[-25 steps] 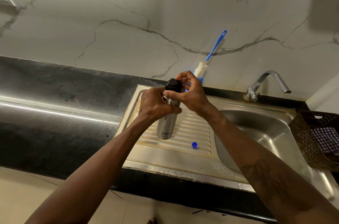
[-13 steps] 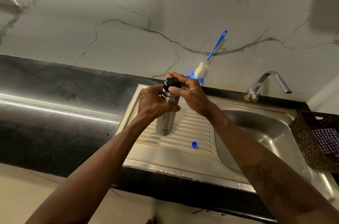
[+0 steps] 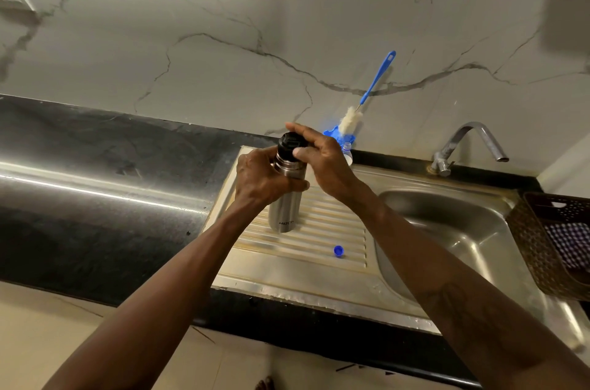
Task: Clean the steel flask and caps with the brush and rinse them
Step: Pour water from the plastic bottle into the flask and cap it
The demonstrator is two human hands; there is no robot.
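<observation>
L hand point(image 3: 261, 180) wraps the steel flask point(image 3: 285, 210) around its upper body, fingers curled round the far side, thumb across the front. The flask is a slim cylinder of brushed, shiny metal w/ small lettering low down, near upright. Its base is at the ridged drainboard point(image 3: 287, 268) below the hand; can't tell if it rests there or hovers just above.

R hand point(image 3: 325, 159) pinches the black cap point(image 3: 289, 143) on top of the flask: thumb on the near side, fingers arched over the far edge. The cap is round, matte plastic w/ a stepped rim, and sits just above L hand's knuckles.

Below R hand's wrist, a small blue cap point(image 3: 338, 251) lies on the drainboard; round, glossy plastic, apart from the flask.

Behind R hand the brush point(image 3: 370, 92) leans on the marble wall point(image 3: 223, 38). It has a thin blue plastic handle and a fluffy white head, head down in a blue plastic piece whose shape is unclear.

To the right of R hand is the sink basin point(image 3: 447, 230), smooth dull steel w/ rounded corners, and a curved metal tap point(image 3: 469, 140) behind it. Further right is a brown woven-look basket point(image 3: 542, 246) w/ checked cloth point(image 3: 571, 242) inside.

To the left of L hand, the bench point(image 3: 95, 182) is dark polished stone w/ a bright light streak.
</observation>
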